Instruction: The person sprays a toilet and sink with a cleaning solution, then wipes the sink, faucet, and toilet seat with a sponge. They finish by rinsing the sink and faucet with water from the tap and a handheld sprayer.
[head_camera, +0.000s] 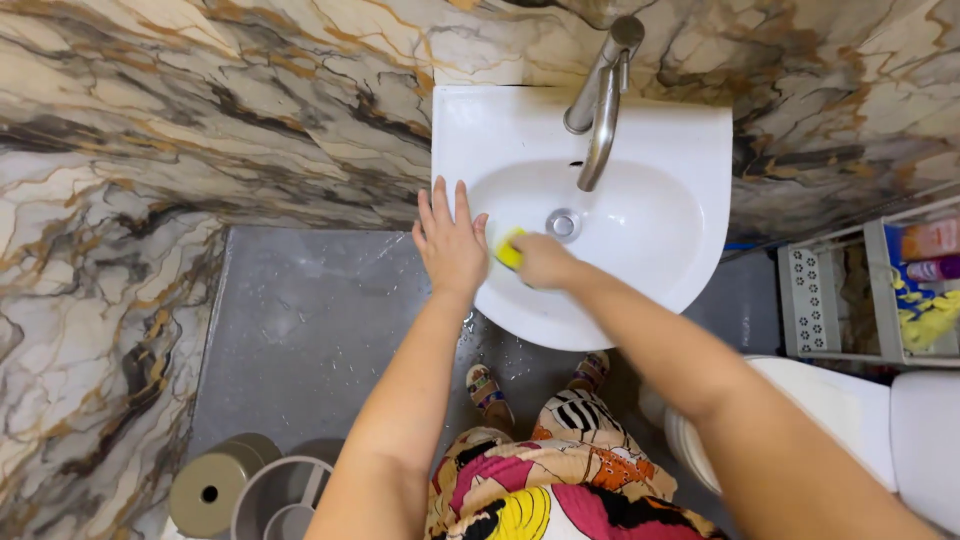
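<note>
The right hand (543, 260) is closed around a yellow sponge (510, 248) and presses it against the inner wall of the white washbasin (690, 150), at the bowl's left side near the front rim. The left hand (452, 243) lies flat and open, fingers spread, on the basin's left edge, holding nothing.

Judging by how things lie, the scrubbing looks to be under way rather than finished: the sponge sits on only one patch of the bowl, and the far side, the area around the drain (563, 224) and the ledge under the chrome faucet (600, 95) are not being touched. No foam or running water is visible, so how much has already been wiped cannot be told.

The sponge is small, bright yellow and mostly hidden under the fingers. The basin appears glossy, without obvious stains. Water drops speckle the grey floor (300, 320) below.
</note>
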